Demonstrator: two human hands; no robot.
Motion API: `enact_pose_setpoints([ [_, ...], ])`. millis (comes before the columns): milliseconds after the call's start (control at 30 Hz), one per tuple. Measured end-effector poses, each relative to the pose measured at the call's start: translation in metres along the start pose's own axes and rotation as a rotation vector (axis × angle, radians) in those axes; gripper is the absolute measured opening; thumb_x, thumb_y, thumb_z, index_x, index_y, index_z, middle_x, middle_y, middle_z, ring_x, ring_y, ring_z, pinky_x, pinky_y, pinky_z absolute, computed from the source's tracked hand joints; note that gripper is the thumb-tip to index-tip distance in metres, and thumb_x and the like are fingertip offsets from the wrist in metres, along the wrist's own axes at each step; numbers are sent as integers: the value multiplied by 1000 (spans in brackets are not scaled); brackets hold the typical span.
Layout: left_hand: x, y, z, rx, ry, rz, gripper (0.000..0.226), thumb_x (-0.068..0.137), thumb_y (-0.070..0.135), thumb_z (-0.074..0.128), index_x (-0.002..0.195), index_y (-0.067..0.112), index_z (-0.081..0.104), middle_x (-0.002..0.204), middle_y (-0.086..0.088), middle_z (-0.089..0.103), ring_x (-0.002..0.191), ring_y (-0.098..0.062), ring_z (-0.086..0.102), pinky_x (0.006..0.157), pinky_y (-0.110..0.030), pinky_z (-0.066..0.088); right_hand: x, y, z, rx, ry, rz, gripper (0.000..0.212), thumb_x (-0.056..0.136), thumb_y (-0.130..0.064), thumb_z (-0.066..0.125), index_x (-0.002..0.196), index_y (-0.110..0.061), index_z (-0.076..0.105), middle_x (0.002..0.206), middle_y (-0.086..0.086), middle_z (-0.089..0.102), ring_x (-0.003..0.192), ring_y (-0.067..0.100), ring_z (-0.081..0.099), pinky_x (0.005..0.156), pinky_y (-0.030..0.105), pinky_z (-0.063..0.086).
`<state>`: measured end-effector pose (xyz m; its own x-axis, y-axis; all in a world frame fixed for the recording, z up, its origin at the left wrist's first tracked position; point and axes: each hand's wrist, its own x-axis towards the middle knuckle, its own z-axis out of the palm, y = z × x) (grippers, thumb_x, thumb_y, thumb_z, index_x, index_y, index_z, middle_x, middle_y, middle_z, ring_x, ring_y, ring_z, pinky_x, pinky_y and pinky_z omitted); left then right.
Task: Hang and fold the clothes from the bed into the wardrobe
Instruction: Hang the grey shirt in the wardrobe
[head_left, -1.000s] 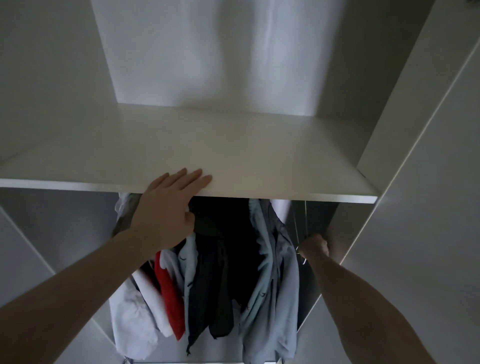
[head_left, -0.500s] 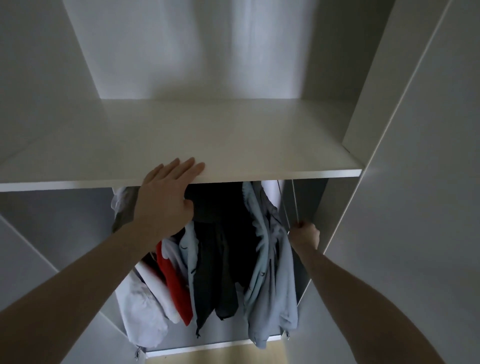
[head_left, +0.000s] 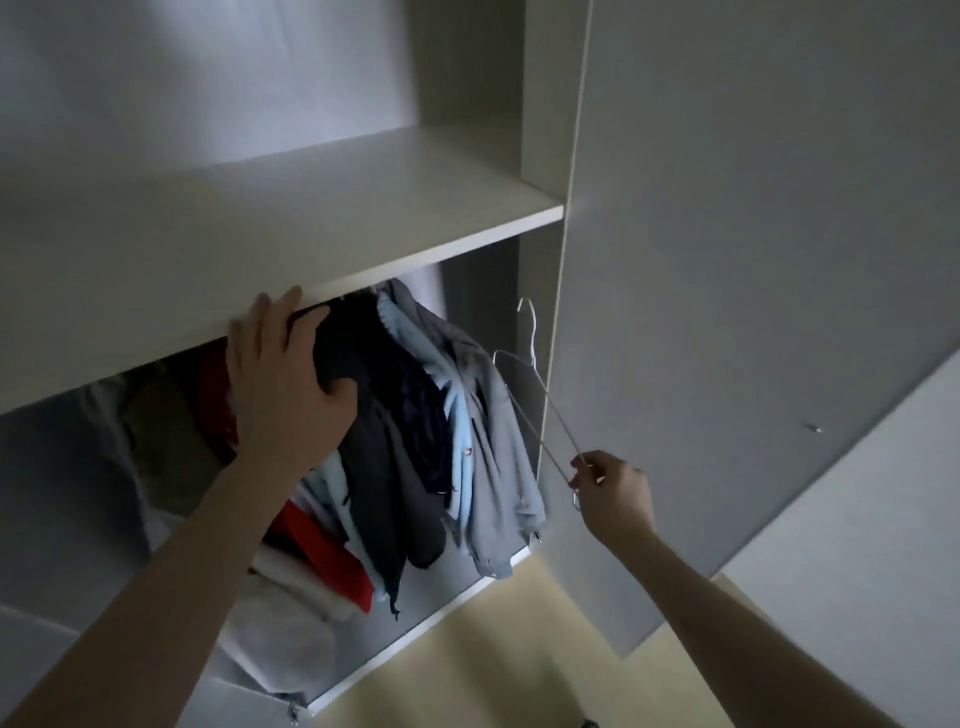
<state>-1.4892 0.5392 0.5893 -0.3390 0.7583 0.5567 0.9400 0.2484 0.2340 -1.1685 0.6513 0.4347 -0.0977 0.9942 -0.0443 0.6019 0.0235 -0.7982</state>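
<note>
Beside the hung clothes (head_left: 415, 415), the right hand (head_left: 613, 493) pinches a wire hanger (head_left: 524, 395) by its corner; light and springy, likely. Left hand (head_left: 280, 384) lies flat against the shelf (head_left: 311, 218) edge.

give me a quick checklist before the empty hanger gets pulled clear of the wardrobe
1. Grip on hanger: right hand pinches the lower end of the wire hanger - ok.
2. Hanger empty: no garment on it - ok.
3. Hook free of the rail: the hook shows below the shelf, catching nothing visible; the rail itself is hidden - cannot tell.
4. Hanger clear of clothes: it sits right beside the grey jacket; whether they touch - cannot tell.
5. Left hand steady: fingers rest on the shelf edge, thumb against a dark garment - ok.
6. Exit path: open gap between jacket and wardrobe side panel - ok.
</note>
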Motion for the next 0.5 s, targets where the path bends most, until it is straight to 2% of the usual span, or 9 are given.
enact_pose_setpoints([
  [100, -47, 34, 18, -240, -127, 90, 64, 77, 23, 67, 139, 17, 52, 155, -5, 42, 148, -32, 32, 122, -58, 22, -60, 26, -32, 6, -4, 38, 22, 101, -21, 56, 89, -29, 74, 68, -20, 71, 53, 5, 63, 46, 15, 43],
  [200, -102, 77, 48, -443, -359, 160, 65, 77, 8, 77, 137, 16, 54, 153, -2, 44, 141, -26, 39, 116, -47, 36, -122, 51, -78, 9, -4, 97, 26, 100, -22, 56, 82, -33, 71, 70, -21, 72, 44, 3, 55, 44, 13, 37],
  [300, -153, 115, 76, -555, -548, 196, 66, 76, -3, 76, 137, 13, 54, 151, -3, 46, 140, -27, 41, 115, -41, 36, -187, 80, -132, 19, 8, 151, 26, 99, -19, 57, 82, -31, 74, 72, -19, 73, 46, 2, 51, 46, 13, 36],
  [400, -193, 155, 96, -588, -693, 208, 71, 75, -4, 77, 139, 11, 51, 144, -2, 49, 136, -29, 44, 110, -33, 35, -256, 111, -187, 26, 55, 237, 26, 98, -20, 58, 80, -32, 73, 75, -16, 74, 48, 5, 46, 46, 18, 36],
  [500, -229, 207, 105, -555, -801, 280, 78, 78, 7, 79, 146, 16, 43, 148, -5, 47, 135, -29, 44, 108, -41, 38, -333, 147, -237, 23, 143, 306, 24, 98, -24, 60, 79, -34, 72, 73, -14, 73, 50, 4, 44, 48, 17, 35],
])
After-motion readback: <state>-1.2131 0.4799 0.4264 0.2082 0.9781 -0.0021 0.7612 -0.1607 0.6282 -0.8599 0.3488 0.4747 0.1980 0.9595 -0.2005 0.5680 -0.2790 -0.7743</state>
